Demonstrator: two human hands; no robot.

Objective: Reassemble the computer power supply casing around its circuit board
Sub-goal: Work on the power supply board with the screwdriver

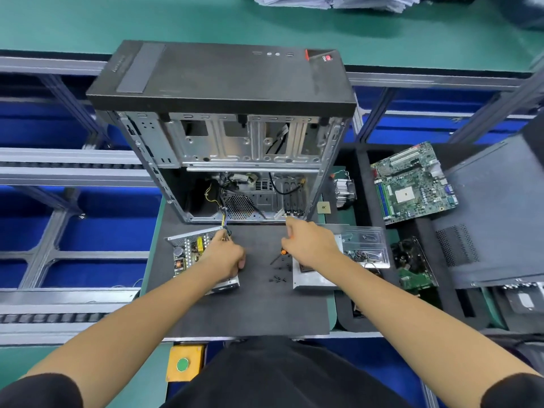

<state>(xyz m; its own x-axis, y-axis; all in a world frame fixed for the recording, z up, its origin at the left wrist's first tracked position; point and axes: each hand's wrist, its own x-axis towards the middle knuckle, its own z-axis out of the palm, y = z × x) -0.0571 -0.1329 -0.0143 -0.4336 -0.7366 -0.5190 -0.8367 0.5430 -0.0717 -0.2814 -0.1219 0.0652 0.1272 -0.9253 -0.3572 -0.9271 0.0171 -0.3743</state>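
Two hands: both low over the dark mat, in front of the opened computer tower.
Left hand: fingers curled down onto the near edge of the power supply base — it seems to steady the tray, though what exactly they grip is hidden beneath the hand.
Right hand: fingers curled, index pointing forward; an orange-capped screwdriver lies just under the thumb side, and I cannot tell whether the hand holds it or only rests beside it.
Circuit board: seated in the open metal tray, components uncovered, its wire bundle running up into the tower.
Casing cover: the grey metal shell lies to the right under the right forearm, well apart from the board.
Screws: loose black ones scattered on the mat between the two halves.
Progress: early, by my reading — the board sits in its base; the cover is not yet on and no screw is driven.
Surroundings: motherboard, clear parts box, heatsink fan to the right.
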